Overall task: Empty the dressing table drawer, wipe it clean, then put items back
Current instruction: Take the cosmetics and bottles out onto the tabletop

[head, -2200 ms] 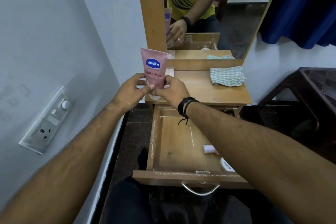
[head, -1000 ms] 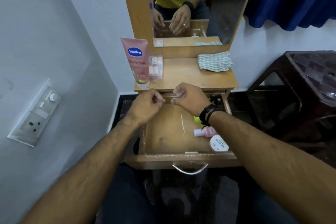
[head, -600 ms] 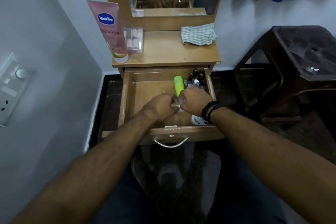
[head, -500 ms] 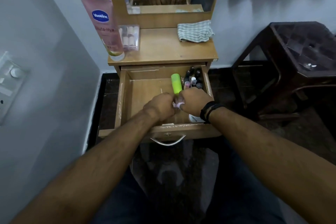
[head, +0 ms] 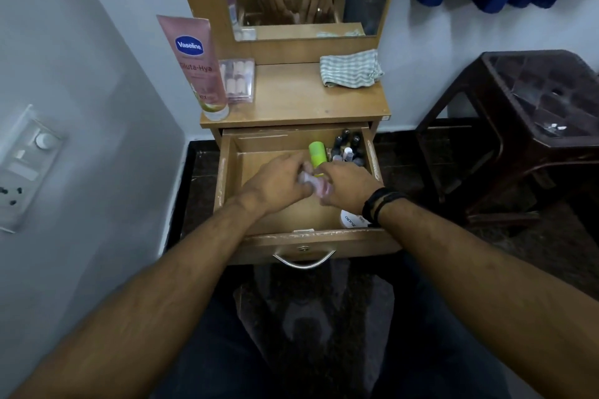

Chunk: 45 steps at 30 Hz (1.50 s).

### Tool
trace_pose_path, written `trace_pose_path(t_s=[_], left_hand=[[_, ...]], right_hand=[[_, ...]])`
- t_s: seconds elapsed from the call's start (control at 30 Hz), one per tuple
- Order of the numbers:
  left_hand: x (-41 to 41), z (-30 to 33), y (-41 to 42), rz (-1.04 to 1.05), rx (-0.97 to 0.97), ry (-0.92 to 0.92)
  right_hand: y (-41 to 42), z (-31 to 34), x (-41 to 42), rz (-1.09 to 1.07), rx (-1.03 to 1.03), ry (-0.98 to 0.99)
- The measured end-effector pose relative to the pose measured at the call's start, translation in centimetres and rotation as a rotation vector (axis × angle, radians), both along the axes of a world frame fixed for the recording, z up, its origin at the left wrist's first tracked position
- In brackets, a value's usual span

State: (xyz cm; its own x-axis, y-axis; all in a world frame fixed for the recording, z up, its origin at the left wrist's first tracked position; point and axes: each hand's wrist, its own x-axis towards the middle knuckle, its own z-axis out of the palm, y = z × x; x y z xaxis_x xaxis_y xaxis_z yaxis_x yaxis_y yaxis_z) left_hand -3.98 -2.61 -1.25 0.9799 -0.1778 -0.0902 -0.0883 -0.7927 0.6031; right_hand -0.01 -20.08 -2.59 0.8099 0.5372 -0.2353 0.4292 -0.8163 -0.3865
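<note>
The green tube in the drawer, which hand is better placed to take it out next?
Probably the right hand: its fingers lie right beside the green tube, while the left hand sits further left, gripping the small pink bottle.

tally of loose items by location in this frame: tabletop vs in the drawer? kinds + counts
Tabletop: 3
- pink Vaseline tube, standing: 1
- clear plastic blister pack: 1
- green-and-white checked cloth: 1

Open wooden drawer: at least 4 kinds
- lime-green cylinder: 1
- small pink bottle, held by left hand and right hand: 1
- white round jar: 1
- small dark-capped bottles, back right: cluster, count unclear

Total: 6 plus the cluster.
</note>
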Motion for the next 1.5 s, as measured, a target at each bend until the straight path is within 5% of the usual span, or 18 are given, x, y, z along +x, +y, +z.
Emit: trace_pose_path(t_s=[0.33, 0.63, 1.5], left_hand=[[1.1, 7.8, 5.8, 0.151, -0.043, -0.34], [3.2, 10.2, 7.2, 0.328, 0.054, -0.49], [3.0, 5.4, 9.1, 0.436, 0.065, -0.34]], right_hand=[[6.6, 4.6, 1.9, -0.048, 0.427, -0.214], [11.8, 6.5, 5.1, -0.219, 0.683, -0.142], [15.6, 5.1, 9.0, -0.195, 0.637, -0.079]])
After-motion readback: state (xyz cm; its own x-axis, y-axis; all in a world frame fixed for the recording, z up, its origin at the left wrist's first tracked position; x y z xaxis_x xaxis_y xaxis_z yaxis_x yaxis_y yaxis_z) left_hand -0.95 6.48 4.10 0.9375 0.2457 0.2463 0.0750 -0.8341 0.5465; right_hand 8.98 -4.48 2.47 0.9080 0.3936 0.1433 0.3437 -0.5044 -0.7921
